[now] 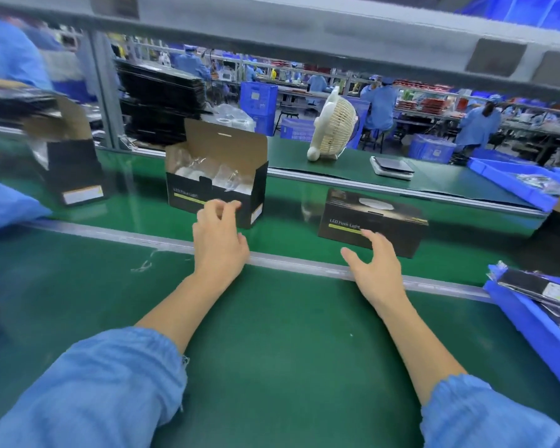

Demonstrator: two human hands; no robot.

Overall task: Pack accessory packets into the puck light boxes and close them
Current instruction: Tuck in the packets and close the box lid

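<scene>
The near table [288, 334] lies bare between the two forearms, giving free passage up to the metal rail [117, 236] at the belt's edge. On the belt [288, 205], an open box [217, 189] with its lid standing upright blocks the left; a closed box [372, 221] lies to the right, with a clear gap of belt between them. A blue bin [537, 321] of packets crowds the table's right edge. Beyond the belt stand a fan [332, 124] and a scale [393, 166]. A grey overhead beam [304, 30] limits room above.
</scene>
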